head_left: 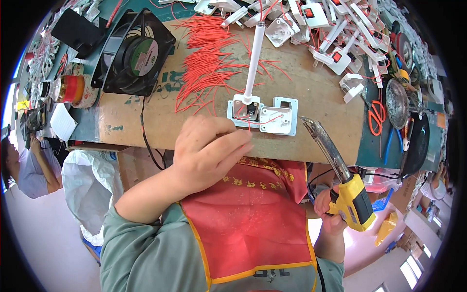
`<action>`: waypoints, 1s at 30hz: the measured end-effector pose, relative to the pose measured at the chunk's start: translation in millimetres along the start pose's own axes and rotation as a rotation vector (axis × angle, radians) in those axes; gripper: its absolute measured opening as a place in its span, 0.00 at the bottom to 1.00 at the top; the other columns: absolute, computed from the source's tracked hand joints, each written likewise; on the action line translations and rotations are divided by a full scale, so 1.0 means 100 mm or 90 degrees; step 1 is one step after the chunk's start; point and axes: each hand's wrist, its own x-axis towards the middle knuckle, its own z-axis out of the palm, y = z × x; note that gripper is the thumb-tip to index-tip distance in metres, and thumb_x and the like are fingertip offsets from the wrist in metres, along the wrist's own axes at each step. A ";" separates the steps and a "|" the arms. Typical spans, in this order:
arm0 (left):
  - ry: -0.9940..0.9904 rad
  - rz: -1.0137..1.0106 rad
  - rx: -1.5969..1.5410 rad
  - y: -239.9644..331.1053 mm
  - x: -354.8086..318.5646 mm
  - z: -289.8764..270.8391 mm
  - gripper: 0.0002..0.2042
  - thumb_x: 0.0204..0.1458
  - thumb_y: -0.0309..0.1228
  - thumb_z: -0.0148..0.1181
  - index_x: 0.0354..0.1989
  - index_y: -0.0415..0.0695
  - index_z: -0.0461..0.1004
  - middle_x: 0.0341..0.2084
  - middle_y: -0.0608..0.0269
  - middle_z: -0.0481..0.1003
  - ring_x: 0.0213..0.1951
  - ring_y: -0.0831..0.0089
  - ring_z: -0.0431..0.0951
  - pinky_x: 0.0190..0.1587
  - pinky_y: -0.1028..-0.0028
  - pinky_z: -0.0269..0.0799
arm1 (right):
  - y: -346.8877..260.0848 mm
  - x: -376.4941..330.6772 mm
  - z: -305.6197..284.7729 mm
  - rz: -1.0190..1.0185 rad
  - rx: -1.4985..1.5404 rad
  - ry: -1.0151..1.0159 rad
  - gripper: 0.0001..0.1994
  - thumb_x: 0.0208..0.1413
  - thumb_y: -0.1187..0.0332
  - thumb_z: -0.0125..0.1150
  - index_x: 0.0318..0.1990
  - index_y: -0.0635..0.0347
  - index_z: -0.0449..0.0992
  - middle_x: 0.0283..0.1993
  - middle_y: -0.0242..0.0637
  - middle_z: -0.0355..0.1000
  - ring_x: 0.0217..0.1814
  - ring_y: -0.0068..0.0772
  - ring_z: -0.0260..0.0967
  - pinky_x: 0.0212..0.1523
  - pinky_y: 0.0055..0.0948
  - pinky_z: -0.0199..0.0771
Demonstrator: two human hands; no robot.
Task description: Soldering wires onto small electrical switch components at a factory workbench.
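two hands split the work: left hand (210, 148) pinches a red wire (249, 122) at the white switch housing (262, 116), right hand (331, 207) grips the yellow soldering gun (348, 194), tip angled toward it.

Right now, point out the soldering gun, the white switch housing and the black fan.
soldering gun (351, 199), head view, on its yellow body in the right hand.
white switch housing (275, 119), head view, on its right half.
black fan (137, 54), head view, on its round hub.

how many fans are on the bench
1: a black square fan at the bench's far left, beyond the left hand. Clutter may hide others.
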 end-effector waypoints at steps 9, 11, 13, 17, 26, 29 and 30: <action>0.059 0.022 -0.053 0.04 0.21 0.20 0.16 0.42 0.17 0.68 0.41 0.41 0.78 0.31 0.59 0.78 0.25 0.68 0.76 0.26 0.71 0.70 | 0.01 -0.05 -0.01 0.001 -0.017 0.005 0.42 0.45 0.43 0.72 0.60 0.62 0.62 0.24 0.27 0.62 0.22 0.24 0.60 0.19 0.23 0.60; 0.026 0.050 0.013 0.06 0.25 0.19 0.16 0.41 0.18 0.68 0.42 0.42 0.79 0.30 0.61 0.78 0.24 0.68 0.76 0.25 0.71 0.69 | -0.01 -0.04 0.02 0.004 -0.010 0.001 0.42 0.44 0.43 0.72 0.60 0.61 0.63 0.24 0.27 0.61 0.22 0.24 0.60 0.20 0.24 0.60; 0.032 0.029 0.011 0.11 0.26 0.21 0.17 0.40 0.19 0.68 0.42 0.43 0.79 0.30 0.63 0.78 0.24 0.69 0.76 0.25 0.71 0.68 | -0.02 -0.05 0.04 0.012 -0.012 0.009 0.42 0.45 0.43 0.72 0.60 0.61 0.62 0.24 0.27 0.61 0.22 0.24 0.60 0.21 0.24 0.61; 0.023 0.048 -0.004 0.05 0.25 0.22 0.18 0.38 0.20 0.69 0.42 0.43 0.79 0.28 0.64 0.76 0.25 0.69 0.75 0.25 0.71 0.66 | 0.02 -0.07 -0.02 -0.005 -0.013 -0.015 0.42 0.44 0.43 0.73 0.60 0.61 0.62 0.23 0.27 0.61 0.22 0.24 0.60 0.21 0.24 0.61; 0.141 -0.098 -0.037 0.14 0.12 0.34 0.14 0.32 0.24 0.71 0.31 0.50 0.80 0.49 0.55 0.72 0.47 0.55 0.74 0.47 0.62 0.69 | -0.02 -0.05 0.02 0.029 -0.028 -0.010 0.42 0.44 0.44 0.74 0.61 0.61 0.62 0.24 0.26 0.61 0.23 0.23 0.60 0.20 0.24 0.59; 0.136 -0.112 0.002 0.14 0.21 0.27 0.12 0.34 0.25 0.72 0.29 0.49 0.80 0.60 0.48 0.64 0.62 0.41 0.61 0.60 0.53 0.60 | 0.04 -0.08 -0.03 -0.001 -0.023 -0.015 0.43 0.44 0.44 0.74 0.60 0.61 0.62 0.24 0.26 0.61 0.23 0.24 0.60 0.20 0.24 0.59; 0.137 -0.113 0.003 0.13 0.21 0.28 0.12 0.34 0.25 0.72 0.29 0.49 0.80 0.60 0.48 0.64 0.62 0.41 0.61 0.60 0.53 0.60 | 0.03 -0.08 -0.02 0.000 -0.023 -0.015 0.43 0.44 0.44 0.74 0.60 0.61 0.62 0.24 0.26 0.61 0.23 0.24 0.60 0.20 0.24 0.59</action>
